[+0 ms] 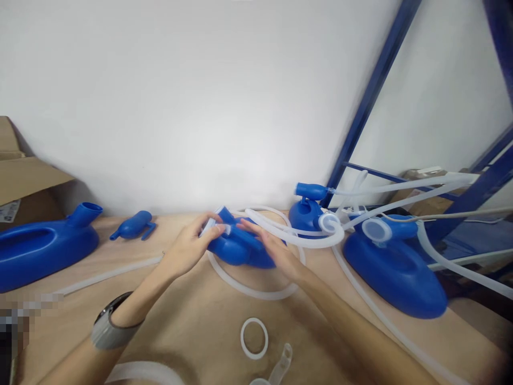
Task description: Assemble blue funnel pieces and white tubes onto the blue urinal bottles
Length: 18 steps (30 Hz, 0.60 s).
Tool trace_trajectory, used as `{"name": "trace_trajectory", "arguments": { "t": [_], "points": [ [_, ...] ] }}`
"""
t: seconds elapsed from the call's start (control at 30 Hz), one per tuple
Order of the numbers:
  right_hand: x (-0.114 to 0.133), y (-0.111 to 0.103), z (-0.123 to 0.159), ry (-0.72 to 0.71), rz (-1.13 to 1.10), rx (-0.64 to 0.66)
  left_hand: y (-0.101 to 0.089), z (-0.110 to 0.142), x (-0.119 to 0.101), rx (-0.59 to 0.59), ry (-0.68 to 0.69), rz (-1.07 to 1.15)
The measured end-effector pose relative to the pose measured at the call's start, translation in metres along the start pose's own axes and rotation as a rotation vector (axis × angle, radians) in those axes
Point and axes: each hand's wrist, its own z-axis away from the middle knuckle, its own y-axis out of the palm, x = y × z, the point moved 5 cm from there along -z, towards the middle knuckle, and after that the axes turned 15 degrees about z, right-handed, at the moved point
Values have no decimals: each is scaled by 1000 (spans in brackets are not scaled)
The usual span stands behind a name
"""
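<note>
My left hand pinches a clear cap or tube end at the neck of a blue plastic bottle lying in the middle of the wooden table. My right hand lies across the bottle's body with the fingers stretched out, pressing it down. A clear flexible tube loops round the bottle. A grey band sits on my left wrist.
Another blue bottle lies at the left, a small blue funnel part behind it. Two more blue bottles with white tubes lie at the right by a blue rack. A white ring and a clear fitting lie near me.
</note>
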Motion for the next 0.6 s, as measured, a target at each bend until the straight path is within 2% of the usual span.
{"name": "trace_trajectory", "arguments": {
  "t": [0.1,0.2,0.27,0.47,0.6],
  "points": [
    [16,4,7,-93,150,-2,-7,2,-6,-71,87,-203],
    [24,12,12,-112,411,-53,-1,7,-6,-87,158,-296],
    [24,15,13,-115,498,-98,6,10,-5,-74,193,-326],
    [25,18,14,-135,441,-46,14,16,-13,-56,302,-382],
    [26,17,13,-109,437,-91,15,17,-16,-46,316,-374]
  ]
}}
